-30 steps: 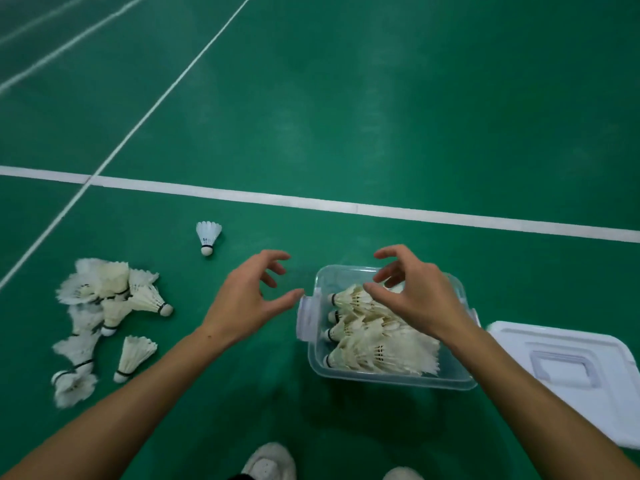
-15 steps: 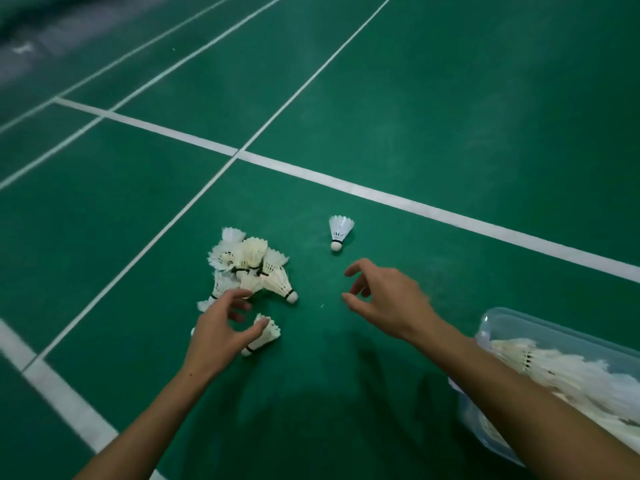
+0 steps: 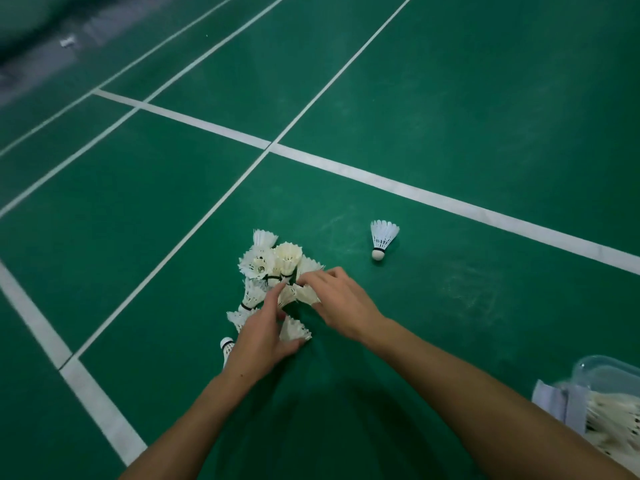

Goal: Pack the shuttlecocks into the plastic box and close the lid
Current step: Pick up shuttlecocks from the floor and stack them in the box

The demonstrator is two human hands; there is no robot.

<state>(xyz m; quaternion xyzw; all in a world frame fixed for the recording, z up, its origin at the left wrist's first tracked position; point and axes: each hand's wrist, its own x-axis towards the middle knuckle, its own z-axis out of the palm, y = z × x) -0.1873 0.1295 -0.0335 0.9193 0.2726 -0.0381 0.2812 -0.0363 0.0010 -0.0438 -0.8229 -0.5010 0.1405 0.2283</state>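
Both hands at the shuttlecock pile, box away at the lower right edge

The left hand (image 3: 263, 336) and right hand (image 3: 341, 299) curl onto the near side of the pile of shuttlecocks (image 3: 273, 268) at frame centre, fingers closing on feathers; whether either has a firm hold is hard to tell. One lone shuttlecock (image 3: 382, 239) lies up and right, cork toward the viewer, nearer the right hand. The plastic box (image 3: 602, 370) is cut off; the lid is out of view.

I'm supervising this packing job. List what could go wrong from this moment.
1. Both hands, left hand and right hand, dig into the pile of shuttlecocks; feathers may get crushed.
2. The lone shuttlecock stands apart and could be forgotten.
3. The plastic box sits far right, so carried shuttlecocks may drop.
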